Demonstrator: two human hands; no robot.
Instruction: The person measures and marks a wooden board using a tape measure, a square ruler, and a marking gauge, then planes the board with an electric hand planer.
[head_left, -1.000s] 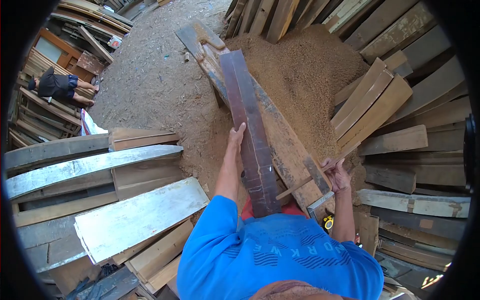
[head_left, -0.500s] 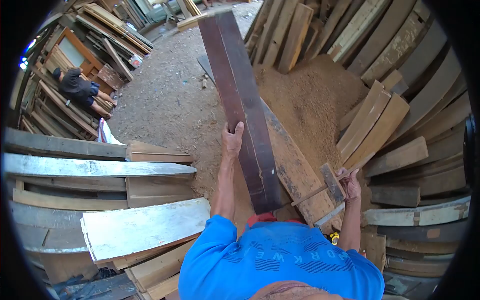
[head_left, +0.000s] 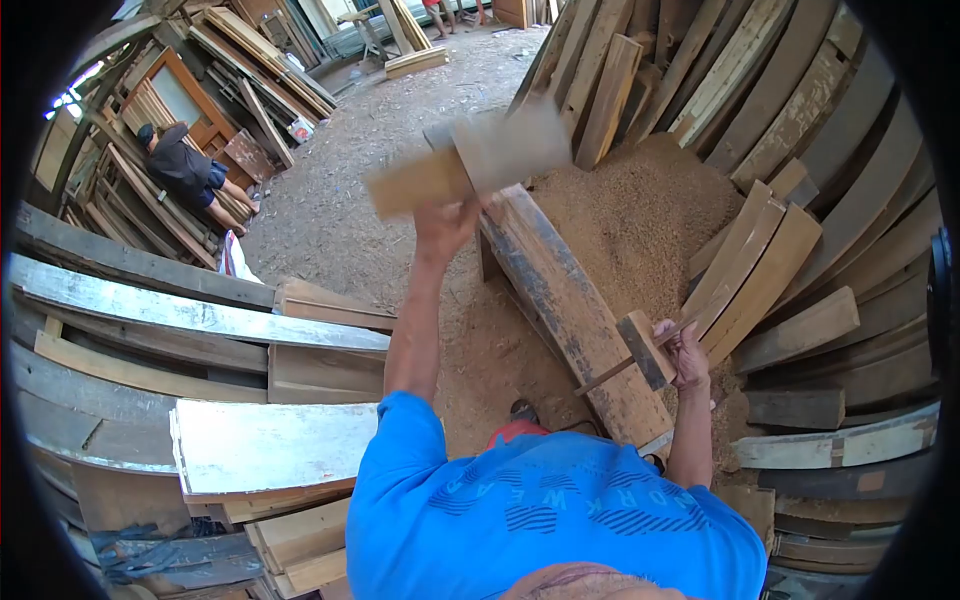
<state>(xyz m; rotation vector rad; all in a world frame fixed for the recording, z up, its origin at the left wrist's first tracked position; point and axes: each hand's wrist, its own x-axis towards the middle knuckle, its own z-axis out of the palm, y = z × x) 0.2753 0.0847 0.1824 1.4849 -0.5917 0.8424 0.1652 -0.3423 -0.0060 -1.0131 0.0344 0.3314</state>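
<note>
My left hand [head_left: 440,232] is raised over the far end of the workbench, closed around a wooden board [head_left: 415,184]. The board is smeared by motion, tan on one side and grey on the other. My right hand [head_left: 686,358] grips what looks like a wooden marking gauge [head_left: 646,351], a block with a thin stick through it. The stick reaches over the near part of the long, worn workbench [head_left: 565,280]. Fingers of the right hand wrap the stick's outer end beside the block.
Planks lean at the upper right [head_left: 610,95] near a sawdust heap [head_left: 650,195]. Stacked boards [head_left: 800,405] line the right. A white-painted board [head_left: 270,445] lies on a stack at left. Another person [head_left: 190,175] is beside stacked timber at the upper left.
My left hand has moved up and slightly left, and the long dark-brown board has swung from lying lengthwise to a tilted, foreshortened position. My right hand stays nearly in place with the gauge.
</note>
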